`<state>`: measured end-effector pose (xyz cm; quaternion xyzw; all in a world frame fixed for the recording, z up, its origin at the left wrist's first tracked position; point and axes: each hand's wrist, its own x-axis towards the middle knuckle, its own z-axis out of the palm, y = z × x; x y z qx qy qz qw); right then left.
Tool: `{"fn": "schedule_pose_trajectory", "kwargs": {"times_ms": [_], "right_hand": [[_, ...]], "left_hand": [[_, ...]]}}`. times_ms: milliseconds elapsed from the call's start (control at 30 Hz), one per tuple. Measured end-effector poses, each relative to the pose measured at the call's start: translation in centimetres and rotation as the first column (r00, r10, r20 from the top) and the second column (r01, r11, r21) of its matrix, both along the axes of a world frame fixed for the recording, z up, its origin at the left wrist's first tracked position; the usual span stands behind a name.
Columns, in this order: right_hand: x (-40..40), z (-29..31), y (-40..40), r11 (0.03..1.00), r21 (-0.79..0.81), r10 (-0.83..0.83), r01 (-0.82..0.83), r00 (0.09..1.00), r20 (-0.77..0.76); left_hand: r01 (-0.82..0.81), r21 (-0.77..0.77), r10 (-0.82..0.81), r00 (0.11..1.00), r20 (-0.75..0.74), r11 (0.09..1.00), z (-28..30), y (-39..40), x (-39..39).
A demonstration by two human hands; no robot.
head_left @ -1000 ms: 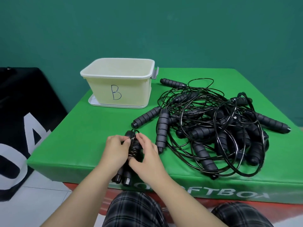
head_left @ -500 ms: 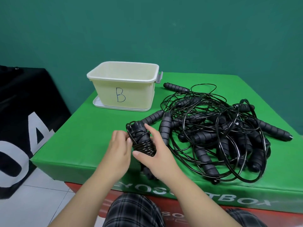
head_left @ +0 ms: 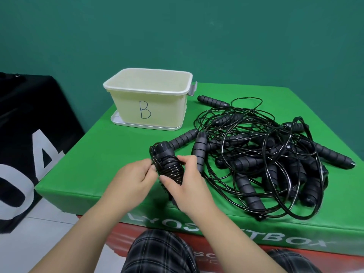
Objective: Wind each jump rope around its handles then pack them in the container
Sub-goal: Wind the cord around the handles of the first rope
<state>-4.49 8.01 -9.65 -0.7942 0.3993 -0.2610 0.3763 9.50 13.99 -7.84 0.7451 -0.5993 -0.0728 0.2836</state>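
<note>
The right hand grips the bundle, thumb across the coils and fingers round the far side. The left hand pinches the cord at the bundle's left flank, seemingly the loose tail, though the fingers hide just where it ends. The bundle is held up over the counter near its front edge, its handle caps tilted away toward the bin.

The chief risk is the winding springing loose. The cord looks stiff and glossy (the sort that wants to uncoil), so if the tail is not tucked under a turn before the left hand lets go, the coils may slacken and slide off the handle ends on the way to the bin. A light grip by the right hand would do the same.

The pile of unwound ropes lies just right of the hands, spread toward the right edge. Its nearest loops reach close to the right wrist; a stray loop could snag on the bundle and drag neighbours along, or toward the front edge.

The bin stands near the back left corner, open; nothing shows inside, though its floor is out of view.
</note>
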Motion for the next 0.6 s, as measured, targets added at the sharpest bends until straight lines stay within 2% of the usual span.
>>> {"fn": "schedule_pose_trajectory", "kwargs": {"times_ms": [167,300,367,433,500,533,600], "right_hand": [[1.2,0.2,-0.1,0.988,-0.145,0.011,-0.056,0.956,-0.293],[1.9,-0.1,-0.3,0.984,-0.174,-0.025,-0.030,0.952,-0.306],[2.0,-0.3,-0.4,0.985,-0.170,-0.034,-0.018,0.954,-0.298],[2.2,-0.7,-0.3,0.983,-0.179,-0.023,-0.031,0.957,-0.289],[2.3,-1.1,0.1,0.976,-0.205,0.005,-0.069,0.954,-0.299],[2.4,-1.3,0.2,0.973,-0.216,0.015,-0.086,0.950,-0.311],[2.6,-1.4,0.2,0.972,-0.218,0.006,-0.087,0.938,-0.348]], "left_hand": [[-0.074,-0.029,0.071,0.993,-0.096,0.997,-0.3,0.9,-2.3],[-0.108,-0.045,0.098,0.976,-0.194,0.993,-1.1,0.8,-2.3],[-0.090,-0.009,0.083,0.944,-0.319,0.996,-1.8,0.5,-1.5],[-0.073,0.050,0.088,0.843,-0.531,0.996,-2.3,0.1,-0.9],[-0.038,0.157,0.134,0.733,-0.667,0.987,-2.3,0.0,-0.6],[-0.020,0.188,0.144,0.722,-0.677,0.982,-2.4,0.1,-0.4],[-0.008,0.196,0.126,0.790,-0.600,0.981,-2.6,0.3,0.2]]}}
